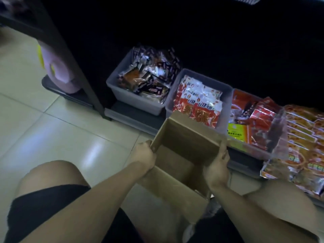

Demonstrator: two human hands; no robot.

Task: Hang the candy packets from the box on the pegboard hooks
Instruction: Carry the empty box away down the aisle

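your left grip (145, 154) and right grip (218, 165) clamp the box (177, 155) sides. box looks empty. snack bins (138, 104) sit just behind.

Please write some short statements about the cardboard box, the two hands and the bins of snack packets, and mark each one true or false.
1. Both hands hold the cardboard box. True: the left hand grips its left wall and the right hand its right wall.
2. The box is full of candy packets. False: its visible inside looks empty.
3. The box is closed with tape. False: its flaps are open.
4. The middle bin holds red-and-white packets. True.
5. The leftmost bin is empty. False: dark packets fill it.
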